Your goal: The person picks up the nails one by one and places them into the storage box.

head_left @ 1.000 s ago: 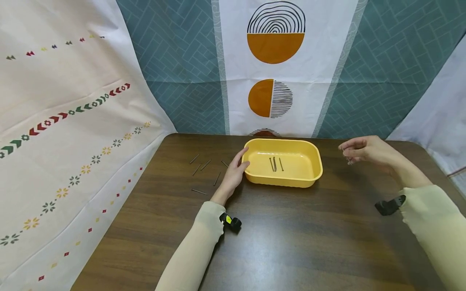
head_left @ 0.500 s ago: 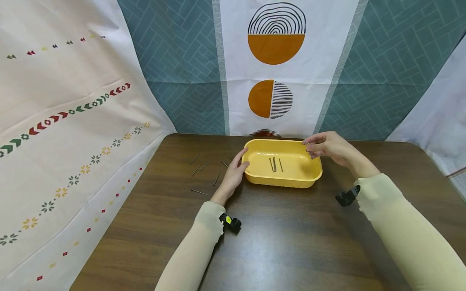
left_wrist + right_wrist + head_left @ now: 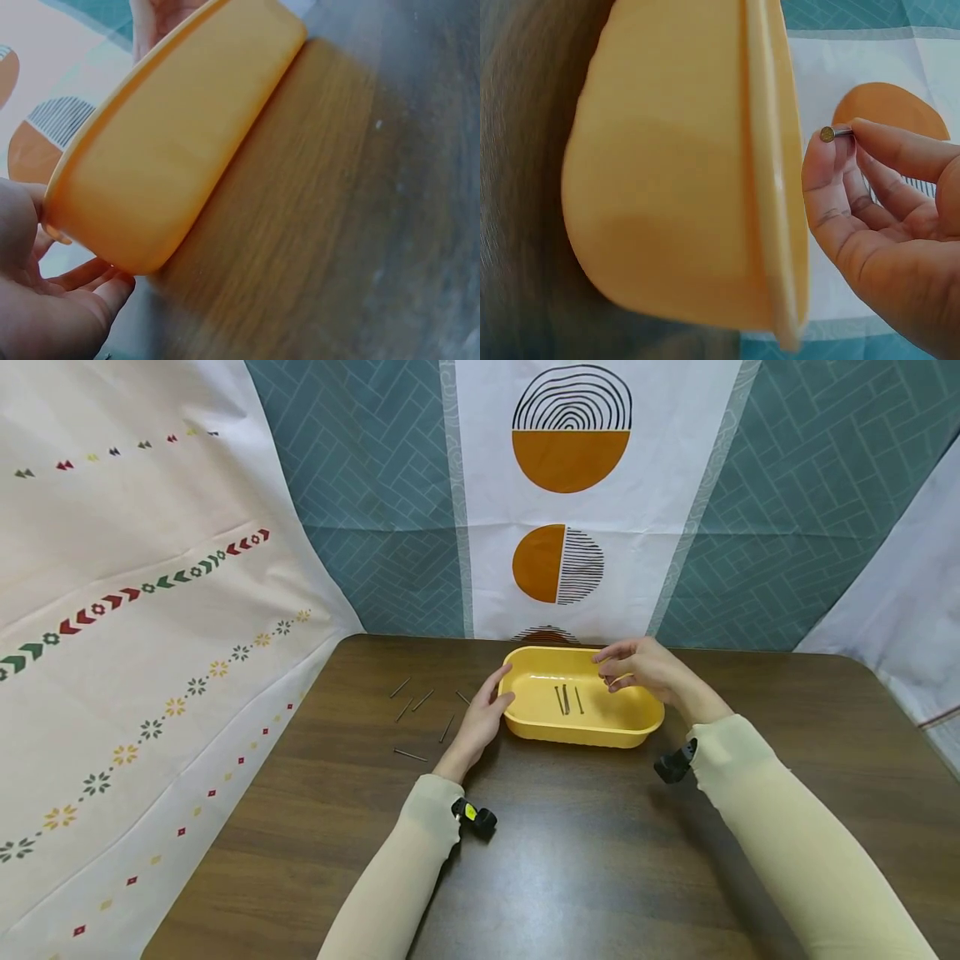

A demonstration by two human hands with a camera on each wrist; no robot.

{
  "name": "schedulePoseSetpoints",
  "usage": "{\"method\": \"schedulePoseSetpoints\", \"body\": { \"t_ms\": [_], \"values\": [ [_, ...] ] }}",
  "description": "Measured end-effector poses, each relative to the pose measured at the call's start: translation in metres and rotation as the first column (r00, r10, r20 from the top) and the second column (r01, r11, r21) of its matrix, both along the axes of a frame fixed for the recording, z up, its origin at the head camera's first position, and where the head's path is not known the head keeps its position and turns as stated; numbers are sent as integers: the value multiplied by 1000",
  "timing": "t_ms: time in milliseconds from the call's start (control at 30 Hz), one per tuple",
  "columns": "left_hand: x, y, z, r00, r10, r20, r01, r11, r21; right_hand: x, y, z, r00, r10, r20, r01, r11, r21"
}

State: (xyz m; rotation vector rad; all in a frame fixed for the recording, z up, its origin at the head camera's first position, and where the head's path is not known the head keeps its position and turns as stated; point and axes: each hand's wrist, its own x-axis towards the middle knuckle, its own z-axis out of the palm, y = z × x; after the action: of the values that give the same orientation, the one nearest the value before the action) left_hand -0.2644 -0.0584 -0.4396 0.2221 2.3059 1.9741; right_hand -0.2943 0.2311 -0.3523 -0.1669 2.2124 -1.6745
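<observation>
My left hand holds the left end of a shallow yellow plastic tray, with fingers and thumb at its rim. Above the tray's right half is my right hand. In the right wrist view, thumb and index finger pinch a metal nail, its round flat head facing the camera; most of its shank is hidden. Several nails lie side by side on the tray floor. To the left of the tray, several loose nails are scattered on the table.
The dark wooden table ends at a back edge just behind the tray. A patterned curtain hangs beyond it, and pale cloth drapes along the left side. Each wrist wears a black camera.
My right hand has moved left from the table at the right to above the tray, pinching the nail. My left hand, the tray and the other nails have stayed put.
</observation>
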Motion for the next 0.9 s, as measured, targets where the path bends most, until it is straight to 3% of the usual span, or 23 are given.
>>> {"method": "schedulePoseSetpoints", "body": {
  "t_ms": [433, 900],
  "values": [
    [-1, -1, 2, 1000, 5, -12, -6, 998, -64, -4, -30, -26, 997, -54, 54, 57, 997, -61],
    [-1, 1, 2, 1000, 10, -29, -12, 997, -74, -5, -40, -40, 985, -92, 144, 97, 995, -29]
  ]
}}
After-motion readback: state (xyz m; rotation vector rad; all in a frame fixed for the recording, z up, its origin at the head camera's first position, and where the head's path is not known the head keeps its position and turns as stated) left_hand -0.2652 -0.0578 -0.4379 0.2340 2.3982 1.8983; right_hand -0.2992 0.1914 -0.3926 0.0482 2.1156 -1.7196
